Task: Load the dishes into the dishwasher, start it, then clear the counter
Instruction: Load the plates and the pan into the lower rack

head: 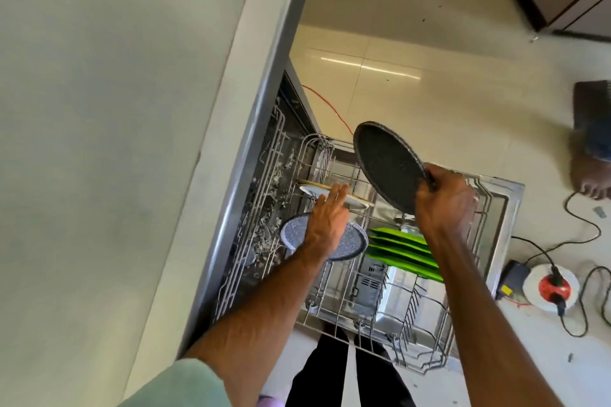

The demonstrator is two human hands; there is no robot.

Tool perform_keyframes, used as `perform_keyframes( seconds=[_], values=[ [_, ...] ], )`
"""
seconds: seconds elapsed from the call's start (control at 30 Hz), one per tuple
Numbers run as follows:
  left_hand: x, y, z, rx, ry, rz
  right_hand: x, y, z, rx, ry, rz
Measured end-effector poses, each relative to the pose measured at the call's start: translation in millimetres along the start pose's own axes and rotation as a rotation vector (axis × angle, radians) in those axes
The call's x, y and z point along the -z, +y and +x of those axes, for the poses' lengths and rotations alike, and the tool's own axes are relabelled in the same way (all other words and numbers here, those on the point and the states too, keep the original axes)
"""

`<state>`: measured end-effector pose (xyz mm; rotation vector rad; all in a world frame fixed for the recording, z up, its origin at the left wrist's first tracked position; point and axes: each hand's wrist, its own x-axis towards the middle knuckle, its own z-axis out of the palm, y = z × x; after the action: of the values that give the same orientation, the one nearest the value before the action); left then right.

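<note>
Right hand (446,201) is up over the rack, fingers curled round the near edge of a dark speckled round plate (386,165). It holds the plate tilted, above the far side of the dishwasher's lower rack (363,317) and clear of the wires from what I can see.

Left hand (327,218) is released, fingers straight and together, reaching across the rack. The fingertips lie at the rim of a white plate (309,190) standing on edge near the tub opening. I can't tell whether they press on it.

Under that wrist a grey speckled plate (350,244) leans in the rack, partly covered by the hand. Just to its right a row of green plates (403,251) stands slotted side by side.

The rack is pulled out over the open dishwasher door (506,208). The pale counter (115,109) fills the left of my view.

Out on the tiled floor (429,43) an orange cable (327,106) runs behind the machine. A white cable reel with a red hub (552,287) sits to the right of the door, black leads plugged in.
</note>
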<state>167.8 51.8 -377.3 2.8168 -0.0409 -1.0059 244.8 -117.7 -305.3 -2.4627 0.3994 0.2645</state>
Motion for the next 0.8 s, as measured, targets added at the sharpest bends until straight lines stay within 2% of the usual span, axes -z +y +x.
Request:
perform_keyframes(
  seconds=[0.33, 0.53, 0.8],
  values=[
    [-15, -4, -16, 0.027, 0.148, -0.106, -52, -29, 46, 0.192, -0.332, -0.162],
    [-15, -1, -18, 0.042, 0.172, -0.178, -70, -31, 53, 0.260, -0.385, -0.239],
    [-9, 2, -18, 0.044, 0.121, -0.199, -88, -32, 49, 0.323, -0.433, -0.287]
  ],
)
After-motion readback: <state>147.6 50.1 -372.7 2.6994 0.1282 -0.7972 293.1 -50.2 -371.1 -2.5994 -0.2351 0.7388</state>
